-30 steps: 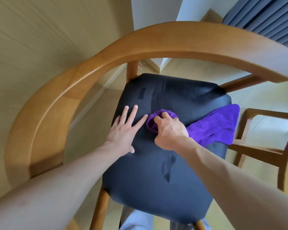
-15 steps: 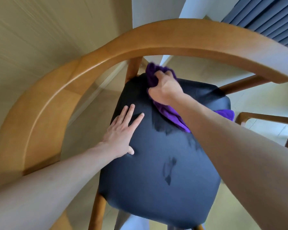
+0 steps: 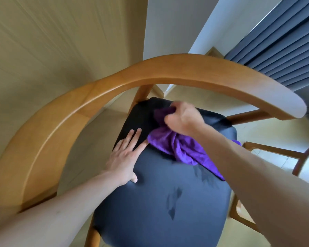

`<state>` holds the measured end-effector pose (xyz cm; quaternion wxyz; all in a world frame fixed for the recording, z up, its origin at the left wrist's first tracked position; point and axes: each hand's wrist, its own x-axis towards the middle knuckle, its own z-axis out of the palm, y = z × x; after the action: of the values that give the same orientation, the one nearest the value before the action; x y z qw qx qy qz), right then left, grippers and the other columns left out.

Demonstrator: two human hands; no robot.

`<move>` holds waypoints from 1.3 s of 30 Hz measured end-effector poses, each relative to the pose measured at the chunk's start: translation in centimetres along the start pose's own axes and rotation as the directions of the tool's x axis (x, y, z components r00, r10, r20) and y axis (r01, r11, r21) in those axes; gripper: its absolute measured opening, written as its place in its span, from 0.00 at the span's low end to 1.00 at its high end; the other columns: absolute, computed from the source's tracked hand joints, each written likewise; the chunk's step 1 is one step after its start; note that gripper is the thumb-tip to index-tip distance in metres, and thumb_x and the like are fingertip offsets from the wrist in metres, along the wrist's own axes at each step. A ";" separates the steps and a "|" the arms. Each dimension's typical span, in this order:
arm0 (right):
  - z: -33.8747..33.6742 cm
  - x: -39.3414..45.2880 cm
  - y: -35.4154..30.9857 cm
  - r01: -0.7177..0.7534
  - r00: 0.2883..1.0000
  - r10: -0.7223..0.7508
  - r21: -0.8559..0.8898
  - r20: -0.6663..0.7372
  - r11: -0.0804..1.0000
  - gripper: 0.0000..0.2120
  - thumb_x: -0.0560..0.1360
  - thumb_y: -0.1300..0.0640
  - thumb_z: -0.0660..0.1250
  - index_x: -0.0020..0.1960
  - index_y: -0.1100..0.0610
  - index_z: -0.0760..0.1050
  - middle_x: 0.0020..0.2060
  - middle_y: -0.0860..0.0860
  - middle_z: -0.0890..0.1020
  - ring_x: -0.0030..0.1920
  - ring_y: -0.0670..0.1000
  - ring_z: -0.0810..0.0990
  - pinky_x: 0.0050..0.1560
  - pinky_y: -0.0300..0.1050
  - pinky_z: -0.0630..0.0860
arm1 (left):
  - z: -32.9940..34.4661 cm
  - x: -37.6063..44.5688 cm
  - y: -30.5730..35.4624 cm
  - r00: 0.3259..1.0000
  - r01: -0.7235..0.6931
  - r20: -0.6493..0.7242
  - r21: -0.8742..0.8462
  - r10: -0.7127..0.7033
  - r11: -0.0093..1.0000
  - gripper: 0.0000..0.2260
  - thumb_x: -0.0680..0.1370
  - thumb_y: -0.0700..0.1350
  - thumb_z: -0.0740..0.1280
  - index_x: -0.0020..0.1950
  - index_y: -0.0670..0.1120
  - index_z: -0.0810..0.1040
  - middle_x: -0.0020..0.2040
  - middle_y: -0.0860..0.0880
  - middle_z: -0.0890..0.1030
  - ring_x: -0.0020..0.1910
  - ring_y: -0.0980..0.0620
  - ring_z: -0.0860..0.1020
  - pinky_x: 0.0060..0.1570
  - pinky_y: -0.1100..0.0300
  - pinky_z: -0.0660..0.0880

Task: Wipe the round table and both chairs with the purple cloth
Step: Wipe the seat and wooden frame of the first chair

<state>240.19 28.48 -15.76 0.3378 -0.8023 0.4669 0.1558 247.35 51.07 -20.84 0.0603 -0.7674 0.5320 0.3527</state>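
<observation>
A wooden chair with a curved backrest (image 3: 150,73) and a black padded seat (image 3: 168,202) fills the view from above. My right hand (image 3: 183,118) grips the bunched purple cloth (image 3: 178,147) at the far part of the seat, and the cloth trails back toward me under my forearm. My left hand (image 3: 125,155) lies flat on the seat's left side with straight fingers, its fingertips next to the cloth. Damp streaks show on the seat near its middle. The round table is not in view.
A second wooden chair frame (image 3: 275,152) stands to the right on the pale tiled floor. A beige panelled wall (image 3: 61,41) rises at the left. Grey curtains (image 3: 284,41) hang at the upper right.
My right hand swept the cloth from the seat's middle to its far edge, then drew slightly back. The view has tilted, so the backrest sits lower in frame. My left hand stayed flat on the seat.
</observation>
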 end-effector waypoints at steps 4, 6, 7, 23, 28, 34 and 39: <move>0.6 2.9 -0.7 0.043 0.996 -0.042 0.013 -0.077 0.999 0.17 0.71 0.52 0.65 0.58 0.54 0.77 0.53 0.51 0.75 0.49 0.57 0.77 0.43 0.44 0.69 | 0.2 0.2 0.1 1.000 0.014 0.008 -0.001 -0.014 1.000 0.65 0.66 0.50 0.83 0.81 0.60 0.33 0.78 0.53 0.22 0.79 0.49 0.28 0.81 0.44 0.40; 2.9 2.7 -0.8 0.045 0.997 -0.050 -0.076 -0.058 0.996 0.18 0.75 0.50 0.66 0.63 0.55 0.76 0.58 0.54 0.75 0.55 0.60 0.77 0.47 0.46 0.69 | 0.4 0.2 -0.3 1.000 -0.002 0.010 -0.017 0.003 1.000 0.66 0.65 0.51 0.83 0.81 0.61 0.32 0.78 0.53 0.22 0.79 0.49 0.27 0.80 0.45 0.39; 4.0 2.2 -0.8 0.048 0.996 -0.056 -0.109 -0.070 0.993 0.19 0.75 0.50 0.66 0.63 0.55 0.74 0.58 0.54 0.75 0.56 0.60 0.77 0.47 0.46 0.68 | 0.5 0.2 -0.5 1.000 -0.006 0.007 -0.028 0.006 1.000 0.66 0.65 0.51 0.84 0.81 0.61 0.32 0.78 0.54 0.22 0.79 0.50 0.27 0.80 0.45 0.38; 3.9 -3.6 1.4 0.088 0.985 -0.058 0.186 -0.161 0.979 0.28 0.68 0.49 0.62 0.68 0.50 0.74 0.63 0.50 0.73 0.60 0.56 0.75 0.58 0.48 0.74 | 0.4 0.5 -0.7 1.000 -0.015 -0.004 -0.002 0.015 1.000 0.65 0.61 0.55 0.85 0.83 0.60 0.39 0.80 0.53 0.27 0.80 0.51 0.29 0.81 0.44 0.40; 7.0 -2.1 2.7 0.014 0.995 -0.030 -0.151 -0.100 0.988 0.29 0.75 0.50 0.67 0.74 0.47 0.63 0.69 0.53 0.63 0.67 0.64 0.65 0.51 0.54 0.73 | 1.2 1.0 -0.9 1.000 -0.009 -0.013 0.010 0.010 1.000 0.67 0.61 0.55 0.85 0.82 0.62 0.36 0.79 0.54 0.25 0.79 0.51 0.28 0.80 0.44 0.40; 10.2 -5.6 3.7 -0.038 0.996 0.020 -0.208 -0.088 0.977 0.22 0.71 0.52 0.69 0.62 0.50 0.65 0.56 0.51 0.67 0.55 0.65 0.74 0.42 0.51 0.67 | 1.8 1.1 -0.5 1.000 0.023 -0.009 0.039 -0.023 0.999 0.67 0.61 0.53 0.85 0.82 0.60 0.36 0.76 0.52 0.20 0.79 0.48 0.27 0.79 0.43 0.40; 11.0 -9.4 3.5 -0.131 0.988 0.140 -0.125 0.067 0.984 0.13 0.69 0.51 0.68 0.49 0.49 0.66 0.48 0.47 0.68 0.50 0.58 0.76 0.43 0.45 0.66 | 1.4 0.9 -0.3 1.000 0.017 -0.003 0.061 -0.017 0.998 0.67 0.64 0.53 0.84 0.81 0.57 0.31 0.71 0.50 0.15 0.79 0.45 0.28 0.79 0.41 0.40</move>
<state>233.09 40.95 -19.76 0.2949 -0.7812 0.4970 0.2362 247.09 51.13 -22.45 0.0863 -0.7701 0.5360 0.3349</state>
